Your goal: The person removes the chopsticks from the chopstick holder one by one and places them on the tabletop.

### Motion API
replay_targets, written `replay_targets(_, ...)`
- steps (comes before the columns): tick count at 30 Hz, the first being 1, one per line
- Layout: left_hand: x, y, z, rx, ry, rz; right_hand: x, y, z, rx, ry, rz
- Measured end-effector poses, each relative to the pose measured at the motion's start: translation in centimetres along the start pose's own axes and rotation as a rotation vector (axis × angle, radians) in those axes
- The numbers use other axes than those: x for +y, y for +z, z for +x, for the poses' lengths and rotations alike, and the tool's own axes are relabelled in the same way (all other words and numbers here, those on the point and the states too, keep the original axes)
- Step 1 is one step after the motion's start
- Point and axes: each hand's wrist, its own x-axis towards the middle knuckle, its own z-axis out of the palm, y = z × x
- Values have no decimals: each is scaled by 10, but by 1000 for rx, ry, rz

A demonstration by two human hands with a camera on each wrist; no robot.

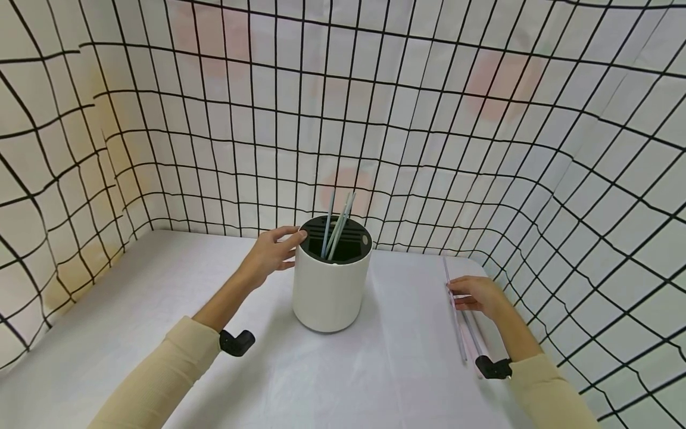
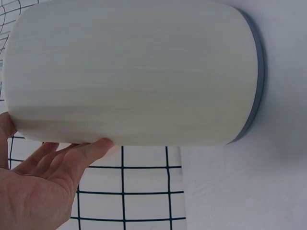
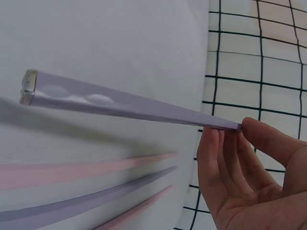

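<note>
A white cylindrical holder (image 1: 328,298) with a black slotted top stands upright on the table, several pale blue and green sticks, apparently chopsticks (image 1: 341,223), leaning in it. My left hand (image 1: 271,253) rests against its left side: the thumb lies on the top rim, the other fingers touch the wall (image 2: 134,76). Off to the right, my right hand (image 1: 479,293) pinches a lilac chopstick (image 3: 120,101) near its far end, thumb opposite fingers. That chopstick's square silvery end points back toward the wrist camera, raised above the table. Beneath it lie pink (image 3: 86,170) and lilac (image 3: 91,201) chopsticks.
A white-covered table (image 1: 399,357) runs under everything. Black wire grid panels (image 1: 278,113) rise along the back and both sides, with white cloth behind them. The right-hand grid (image 1: 605,250) stands close beside my right forearm.
</note>
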Motion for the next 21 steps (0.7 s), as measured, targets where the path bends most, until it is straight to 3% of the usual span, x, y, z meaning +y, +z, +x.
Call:
replay_targets(9, 0, 0, 0, 0, -3, 0, 23, -2, 0, -5, 65, 2)
replay_targets(21, 0, 0, 0, 6, 3, -9, 45, -2, 9, 32, 53, -37)
